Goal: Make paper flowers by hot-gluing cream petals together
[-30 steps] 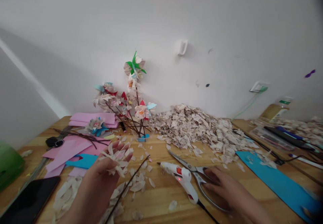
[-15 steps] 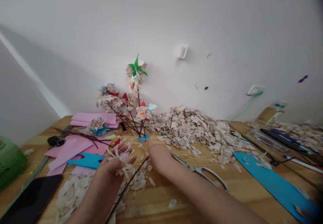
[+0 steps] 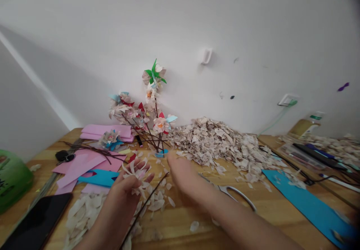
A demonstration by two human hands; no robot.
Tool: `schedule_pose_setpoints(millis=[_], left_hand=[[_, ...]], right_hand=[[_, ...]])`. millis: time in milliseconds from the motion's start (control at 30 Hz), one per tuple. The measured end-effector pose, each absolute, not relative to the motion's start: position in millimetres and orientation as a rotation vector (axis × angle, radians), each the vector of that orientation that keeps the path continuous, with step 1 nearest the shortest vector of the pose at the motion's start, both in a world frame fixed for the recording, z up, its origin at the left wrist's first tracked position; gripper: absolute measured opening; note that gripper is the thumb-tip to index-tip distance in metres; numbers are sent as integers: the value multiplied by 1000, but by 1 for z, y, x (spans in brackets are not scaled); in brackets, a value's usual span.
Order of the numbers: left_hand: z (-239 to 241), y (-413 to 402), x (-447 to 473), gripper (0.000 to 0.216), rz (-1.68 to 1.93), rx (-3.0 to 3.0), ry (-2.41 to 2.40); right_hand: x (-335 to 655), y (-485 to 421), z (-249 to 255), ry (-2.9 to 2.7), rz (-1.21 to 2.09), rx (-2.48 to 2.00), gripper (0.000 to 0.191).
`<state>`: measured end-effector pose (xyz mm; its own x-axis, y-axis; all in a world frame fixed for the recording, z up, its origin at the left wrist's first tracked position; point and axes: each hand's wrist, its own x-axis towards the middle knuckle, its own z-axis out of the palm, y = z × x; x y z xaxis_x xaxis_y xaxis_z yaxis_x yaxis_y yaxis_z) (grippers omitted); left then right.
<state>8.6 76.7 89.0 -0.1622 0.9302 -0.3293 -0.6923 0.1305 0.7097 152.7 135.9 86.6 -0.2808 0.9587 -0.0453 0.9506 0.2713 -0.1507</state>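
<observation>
In my left hand, the thumb and fingers are curled around a flower of pale, narrow petals. A thin dark brown stick slants beside that hand; I cannot tell whether it is joined to the flower. My right hand reaches forward by a small clear dish with blue in it; its fingers are hidden and blurred. Finished flowers on brown stems stand behind the dish. Scissors lie partly under my right forearm, and loose white petals are scattered between the hands.
A large heap of dry petals lies against the wall. Left are pink sheets, blue paper, a black phone and a green container. A long blue sheet, a bottle and cables lie right.
The whole view has shifted slightly to the right. My left hand still holds the petal flower, and my right hand stays by the small dish with hardly any movement.
</observation>
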Motion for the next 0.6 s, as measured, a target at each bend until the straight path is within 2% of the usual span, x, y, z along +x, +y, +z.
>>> schedule_pose_setpoints(millis=[67, 133, 233, 300, 367, 433, 533, 600], left_hand=[[89, 77, 11, 58, 1484, 305, 933], [89, 76, 14, 60, 1488, 304, 959], [88, 75, 17, 58, 1451, 333, 1018], [86, 74, 19, 58, 1418, 350, 1041], [83, 72, 22, 61, 1395, 367, 1045], [81, 69, 25, 67, 1379, 382, 1022], [78, 63, 29, 71, 1352, 369, 942], [77, 59, 30, 71, 1318, 345, 883]], right_hand=[[179, 123, 112, -2444, 265, -1762, 23], [212, 101, 139, -2466, 362, -1664, 15], [258, 66, 167, -2804, 1000, -1368, 20], [279, 53, 174, -2778, 959, -1521, 36], [286, 52, 171, -2714, 1038, -1613, 34], [280, 60, 163, -2595, 1092, -1598, 23], [252, 68, 146, -2373, 793, -1390, 10], [227, 66, 133, -2200, 594, -1243, 12]])
